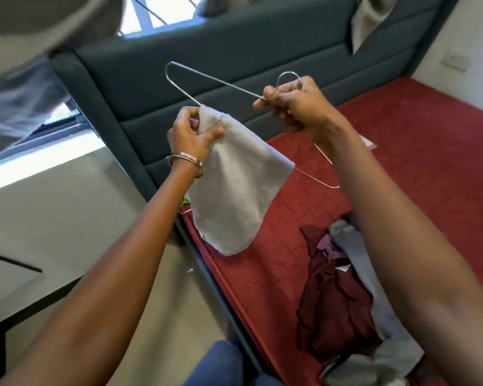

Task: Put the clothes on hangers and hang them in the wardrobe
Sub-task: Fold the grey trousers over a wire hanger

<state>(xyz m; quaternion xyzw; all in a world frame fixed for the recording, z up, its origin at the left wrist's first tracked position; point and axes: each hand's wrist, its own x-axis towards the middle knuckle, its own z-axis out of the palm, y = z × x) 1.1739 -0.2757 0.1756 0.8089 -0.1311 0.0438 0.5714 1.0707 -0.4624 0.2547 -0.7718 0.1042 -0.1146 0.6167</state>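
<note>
My left hand (pixel 191 132) pinches the top edge of a small grey cloth (pixel 234 185), which hangs over the lower bar of the wire hanger (pixel 179 87). The hanger's long axis runs from upper left down to lower right, tilted, and the cloth sits left of its middle, nearer my left hand. My right hand (pixel 293 104) grips the hanger just below its hook. More clothes (pixel 335 299) lie heaped on the red bed (pixel 430 162) beneath my right arm.

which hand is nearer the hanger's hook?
Right. The right hand grips the wire hanger just below its hook; the left hand pinches the grey cloth further down the hanger's lower bar.
</note>
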